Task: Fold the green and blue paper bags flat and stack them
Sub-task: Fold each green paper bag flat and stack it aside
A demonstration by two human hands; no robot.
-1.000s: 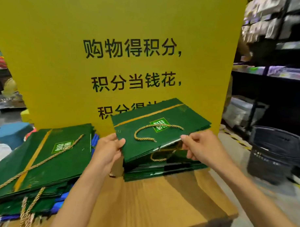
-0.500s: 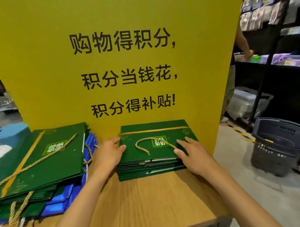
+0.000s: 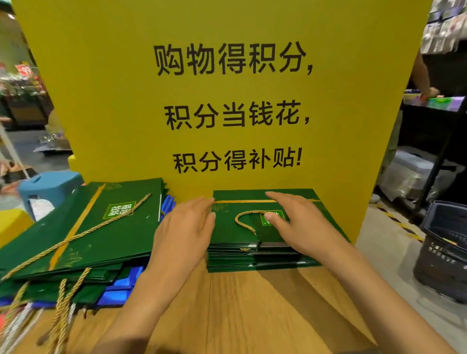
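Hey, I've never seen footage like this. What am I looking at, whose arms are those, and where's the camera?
No machine here. The camera is worn on a person's head, looking forward and down, so the two bare arms are that person's own. The left hand and right hand lie flat, fingers straight, on the top green bag of a neat stack on a wooden table; neither grips anything. Left of it is a looser pile of green bags with blue bags underneath. A yellow sign stands behind, and a dark basket sits on the floor at right.
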